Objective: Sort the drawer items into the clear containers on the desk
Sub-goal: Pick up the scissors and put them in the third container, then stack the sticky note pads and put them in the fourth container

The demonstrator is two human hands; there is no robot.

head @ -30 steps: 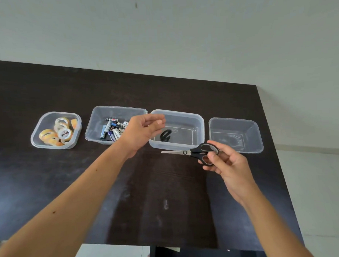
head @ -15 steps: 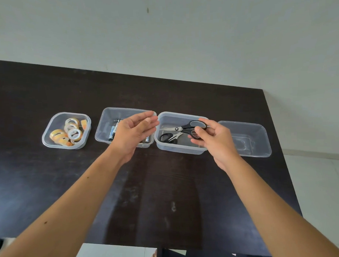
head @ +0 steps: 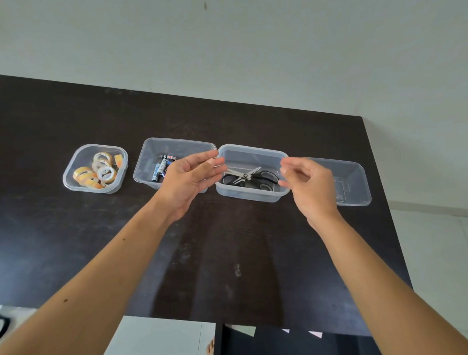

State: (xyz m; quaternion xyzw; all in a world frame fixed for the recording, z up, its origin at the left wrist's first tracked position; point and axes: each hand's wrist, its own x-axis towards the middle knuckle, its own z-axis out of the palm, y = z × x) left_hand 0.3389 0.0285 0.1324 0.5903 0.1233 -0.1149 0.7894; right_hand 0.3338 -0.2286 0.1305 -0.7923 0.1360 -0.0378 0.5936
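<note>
Dark wooden desk [head: 230,257] carries four clear plastic containers in a row; the black-handled steel scissors [head: 250,176] lie inside the third container [head: 250,195]. Both hands hover empty, the left hand [head: 190,179] with relaxed open fingers, the right hand [head: 307,182] loosely curled. Withdrawing carelessly, either wrist could clip a light container's rim and shift it.

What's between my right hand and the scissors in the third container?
Nothing visible. The right hand hangs open at the near right corner of the container, whose top is uncovered; the scissors lie inside, with only its clear wall between.
</note>
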